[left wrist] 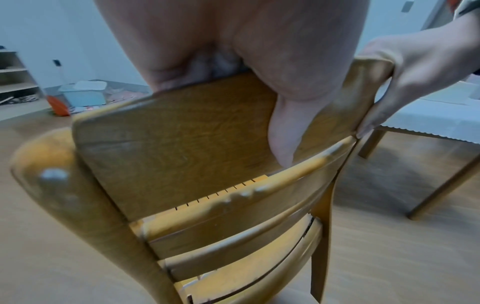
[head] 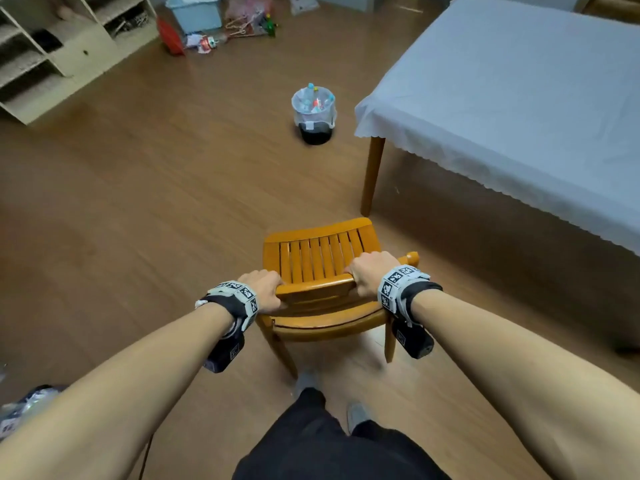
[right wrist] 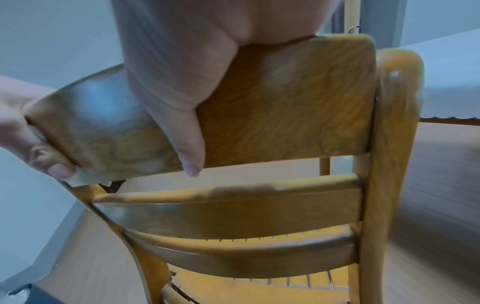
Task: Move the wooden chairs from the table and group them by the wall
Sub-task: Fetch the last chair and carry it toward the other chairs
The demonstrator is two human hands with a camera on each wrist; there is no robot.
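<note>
A honey-coloured wooden chair with a slatted seat stands on the floor just in front of me, left of the table. My left hand grips the left end of its top back rail, thumb down the rear face. My right hand grips the right end of the same rail, fingers over the front and thumb behind. In the left wrist view the right hand shows at the rail's far end; in the right wrist view the left hand wraps the opposite end.
A white-clothed table with wooden legs fills the right. A small bin full of bottles stands on the floor ahead. Open shelving lines the far left, with a pale blue box and clutter by the back wall.
</note>
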